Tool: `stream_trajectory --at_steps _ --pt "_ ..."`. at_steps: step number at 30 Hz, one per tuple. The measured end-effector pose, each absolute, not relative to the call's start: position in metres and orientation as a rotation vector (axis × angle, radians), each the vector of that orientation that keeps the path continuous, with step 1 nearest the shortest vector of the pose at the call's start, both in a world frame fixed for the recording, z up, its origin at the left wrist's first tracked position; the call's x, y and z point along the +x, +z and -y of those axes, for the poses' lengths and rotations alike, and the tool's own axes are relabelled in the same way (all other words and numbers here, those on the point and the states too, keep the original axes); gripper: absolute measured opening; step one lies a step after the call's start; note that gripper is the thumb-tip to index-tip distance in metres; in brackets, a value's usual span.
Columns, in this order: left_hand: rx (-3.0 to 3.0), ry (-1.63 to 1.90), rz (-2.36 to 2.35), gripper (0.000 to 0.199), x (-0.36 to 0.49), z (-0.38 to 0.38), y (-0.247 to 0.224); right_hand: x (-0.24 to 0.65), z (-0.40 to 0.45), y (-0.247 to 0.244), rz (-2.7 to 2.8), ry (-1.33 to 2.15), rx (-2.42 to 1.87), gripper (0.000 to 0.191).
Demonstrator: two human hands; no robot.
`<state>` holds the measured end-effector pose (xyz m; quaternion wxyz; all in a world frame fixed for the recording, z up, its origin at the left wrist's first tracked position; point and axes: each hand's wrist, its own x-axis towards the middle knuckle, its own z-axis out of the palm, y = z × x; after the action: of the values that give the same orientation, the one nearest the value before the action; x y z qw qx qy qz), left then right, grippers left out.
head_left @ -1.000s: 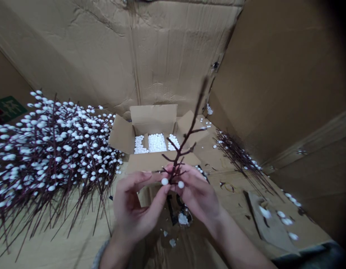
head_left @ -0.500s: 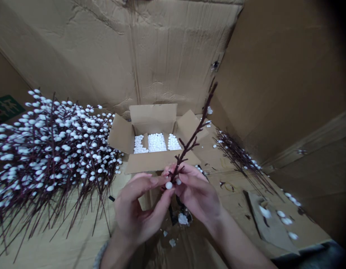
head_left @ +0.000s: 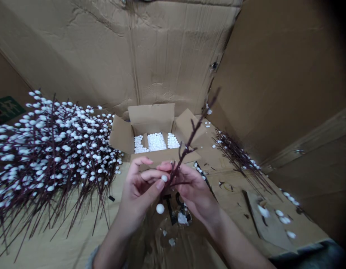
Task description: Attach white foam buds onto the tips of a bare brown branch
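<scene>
A dark brown artificial twig (head_left: 191,137) with short side shoots leans up and to the right in front of me. My right hand (head_left: 193,188) is closed around its lower part. Between the thumb and fingers of my left hand (head_left: 141,186) sits a small white foam ball (head_left: 164,178), right beside the twig. A second white ball (head_left: 160,208) shows just below my left thumb, near the twig's lower end; whether it is fixed there is hidden. Behind both hands stands an open cardboard box (head_left: 152,108) with many loose white balls (head_left: 156,142) in it.
To the left lies a big heap of brown twigs tipped with white balls (head_left: 57,149). A thinner bundle of twigs (head_left: 240,157) rests at the right. Cardboard walls (head_left: 167,56) rise behind. A cardboard scrap (head_left: 269,228) and white bits (head_left: 182,218) lie on the surface.
The twig has turned slightly and blurs at its tip. My left hand has shifted a little left and up, pinching a ball; another white ball now shows below it.
</scene>
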<state>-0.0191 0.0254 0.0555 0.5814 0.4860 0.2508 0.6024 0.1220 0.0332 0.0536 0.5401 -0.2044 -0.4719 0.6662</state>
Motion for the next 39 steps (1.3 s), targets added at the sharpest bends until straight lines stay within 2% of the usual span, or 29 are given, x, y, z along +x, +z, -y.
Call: stream_trajectory --at_steps 6,9,11,13,18,21,25,29,34,39 --pt "1.244 1.352 -0.644 0.031 -0.012 -0.027 0.053 0.123 -0.035 0.055 1.275 1.459 -0.528 0.011" --pt "1.277 1.348 -0.684 0.034 -0.012 -0.026 0.058 0.123 -0.036 0.057 1.211 1.458 -0.537 0.008" --pt "1.351 1.349 -0.798 0.030 -0.016 -0.028 0.066 0.124 -0.038 0.058 1.133 1.447 -0.545 0.011" --pt "1.756 1.325 -1.222 0.023 -0.022 -0.035 0.078 0.127 -0.040 0.059 1.041 1.427 -0.553 0.015" --pt "2.018 1.017 -1.619 0.016 -0.026 -0.092 0.107 0.135 -0.048 0.060 0.875 1.417 -0.578 0.015" --pt "2.128 0.655 -1.780 0.025 -0.016 -0.139 0.110 0.136 -0.050 0.060 0.833 1.439 -0.575 0.017" --pt "2.231 0.237 -1.814 0.032 0.002 -0.181 0.097 0.137 -0.053 0.060 0.808 1.454 -0.554 0.020" --pt "2.302 -0.006 -1.802 0.032 0.008 -0.190 0.078 0.140 -0.056 0.060 0.793 1.452 -0.527 0.021" --pt "2.321 -0.105 -1.817 0.031 0.005 -0.187 0.065 0.140 -0.056 0.060 0.783 1.478 -0.529 0.022" --pt "2.264 -0.014 -1.793 0.031 0.003 -0.183 0.062 0.139 -0.055 0.059 0.785 1.491 -0.527 0.022"
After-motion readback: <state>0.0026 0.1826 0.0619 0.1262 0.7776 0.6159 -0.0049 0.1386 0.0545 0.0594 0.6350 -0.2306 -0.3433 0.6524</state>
